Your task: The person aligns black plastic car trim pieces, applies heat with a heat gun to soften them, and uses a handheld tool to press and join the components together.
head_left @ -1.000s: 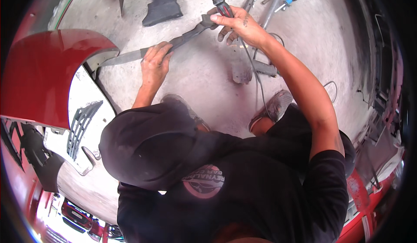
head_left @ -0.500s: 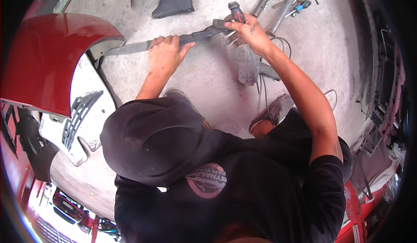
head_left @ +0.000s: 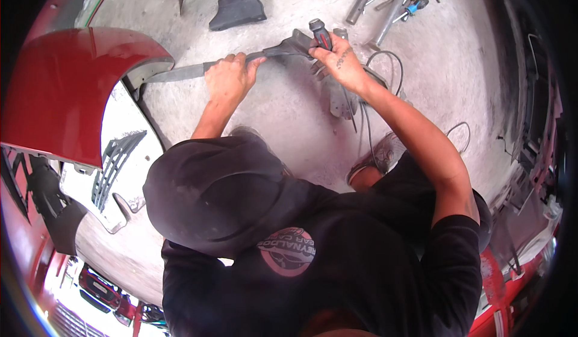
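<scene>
My left hand [head_left: 230, 79] grips a long dark grey strip [head_left: 178, 74], which runs from the red curved car panel [head_left: 63, 93] toward the upper middle. My right hand [head_left: 338, 60] holds a black-and-red handled tool [head_left: 321, 33] upright at the strip's wider, bent end [head_left: 288, 46]. The tool's working tip is hidden by the hand and strip. Below that hand lies a grey metal object [head_left: 340, 105] with a dark cable [head_left: 400, 73], partly hidden.
A black moulded part [head_left: 235, 6] lies at the top. Metal tubes [head_left: 385, 27], small tools and a blue-handled tool [head_left: 411, 9] lie upper right. A white panel [head_left: 123, 129] and black trim [head_left: 51, 198] are at left. My feet are below my hands.
My right hand has moved down with the tool, toward me. My left hand's thumb has shifted outward on the strip. The view has shifted slightly.
</scene>
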